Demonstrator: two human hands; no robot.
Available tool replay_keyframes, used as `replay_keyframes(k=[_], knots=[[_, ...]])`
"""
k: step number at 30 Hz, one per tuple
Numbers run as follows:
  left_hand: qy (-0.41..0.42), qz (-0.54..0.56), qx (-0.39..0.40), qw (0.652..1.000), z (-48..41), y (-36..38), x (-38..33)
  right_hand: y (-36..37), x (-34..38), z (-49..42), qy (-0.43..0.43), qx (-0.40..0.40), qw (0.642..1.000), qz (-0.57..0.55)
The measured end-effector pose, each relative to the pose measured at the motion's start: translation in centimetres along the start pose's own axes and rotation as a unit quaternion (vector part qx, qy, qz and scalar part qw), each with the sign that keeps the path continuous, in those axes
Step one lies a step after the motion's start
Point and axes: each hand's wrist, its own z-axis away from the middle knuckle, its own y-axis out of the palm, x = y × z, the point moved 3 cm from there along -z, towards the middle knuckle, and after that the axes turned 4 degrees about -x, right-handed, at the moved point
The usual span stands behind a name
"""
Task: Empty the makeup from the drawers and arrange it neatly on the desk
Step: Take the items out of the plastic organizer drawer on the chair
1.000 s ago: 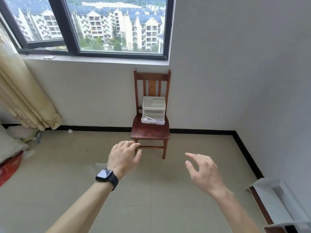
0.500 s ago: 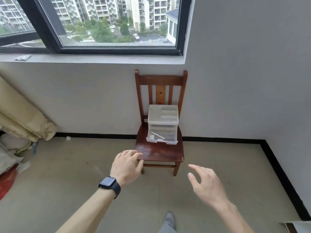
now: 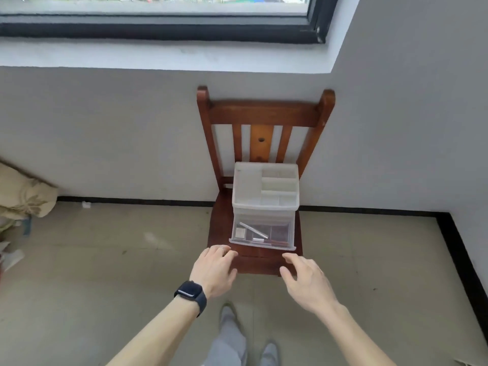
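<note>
Soft, flat daylight comes in through the window [image 3: 163,6] at the top of the view, and the room is evenly lit, neither bright nor dim. The grey wall [image 3: 118,128] below the sill [image 3: 158,55] sits in mild shade. The floor [image 3: 105,273] is lit evenly, with no hard shadows and no glare. The wooden chair [image 3: 264,112] throws only a faint shadow on the wall. The wide lens bends straight lines: the sill bows, and the black skirting board [image 3: 454,247] curves at the right edge. Detail is soft throughout (compression, by the look of it). The small items in the open clear drawer [image 3: 261,233] are smeared, and the bundled curtain [image 3: 23,194] at the left edge is blurry.
</note>
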Motion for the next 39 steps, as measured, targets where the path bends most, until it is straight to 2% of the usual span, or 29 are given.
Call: replay_keyframes(k=[7, 10, 12, 17, 26, 30, 33, 39], knots=[[0.086, -0.088, 0.074, 0.990, -8.3, 6.3, 3.3, 5.7, -0.1, -10.7, 0.041, 0.009, 0.999, 0.008], [0.131, -0.121, 0.064, 0.982, -11.5, 8.7, 3.9, 7.7, 0.2, -14.7, 0.036, -0.010, 0.999, 0.028], [0.137, -0.151, 0.050, 0.978, -13.4, 9.8, 4.2, 8.8, 0.5, -16.9, 0.021, -0.010, 0.999, 0.048], [0.133, -0.192, 0.073, 0.970, -15.5, 11.6, 5.0, 10.8, 0.8, -19.8, -0.011, 0.027, 0.993, 0.118], [0.113, -0.158, 0.037, 0.980, -16.2, 11.8, 4.7, 11.8, 0.7, -21.6, -0.042, 0.027, 0.979, 0.197], [0.144, -0.163, 0.071, 0.974, -16.6, 11.7, 5.0, 10.6, -1.7, -19.2, -0.053, -0.084, 0.986, 0.138], [0.151, -0.157, 0.054, 0.974, -17.0, 11.7, 5.4, 10.2, -3.9, -15.9, -0.051, -0.171, 0.982, 0.057], [0.128, -0.114, 0.062, 0.983, -17.3, 10.7, 4.6, 11.7, -7.1, -12.6, 0.034, -0.127, 0.987, 0.090]])
